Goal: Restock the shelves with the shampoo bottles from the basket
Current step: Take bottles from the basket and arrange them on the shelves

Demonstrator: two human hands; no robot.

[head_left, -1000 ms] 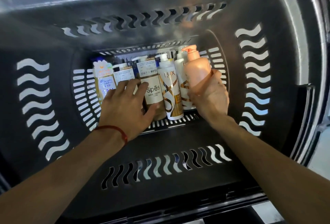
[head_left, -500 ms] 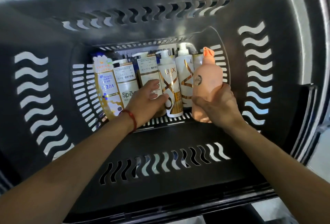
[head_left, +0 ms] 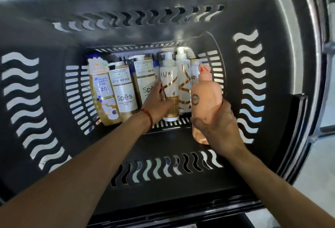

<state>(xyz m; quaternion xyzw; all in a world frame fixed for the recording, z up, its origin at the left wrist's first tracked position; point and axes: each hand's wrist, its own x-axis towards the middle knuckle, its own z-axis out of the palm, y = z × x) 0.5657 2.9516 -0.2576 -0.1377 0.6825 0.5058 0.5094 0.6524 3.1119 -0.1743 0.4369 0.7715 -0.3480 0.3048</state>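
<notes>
The right hand (head_left: 217, 128) clasps a peach plastic pump bottle (head_left: 205, 93) low; the left hand (head_left: 156, 103) curls round a white-gold plastic bottle (head_left: 169, 82). Both probably heavy, slick: grip mid-body.

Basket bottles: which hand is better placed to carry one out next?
Probably right: right hand holds the peach bottle clear of the others; left hand grips a LUX bottle among them.

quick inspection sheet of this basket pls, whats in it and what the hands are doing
surface: dark slotted basket, bottles in a row at its bottom
job's things: head & shoulders bottle, left Spes bottle, right Spes bottle, front LUX bottle, rear LUX bottle, peach pump bottle; others partly hidden behind
clutter: nothing seen
grippers: left hand grips front LUX bottle; right hand grips peach pump bottle
cables: nothing seen
surroundings: pale floor at right; shelves not in view
</notes>
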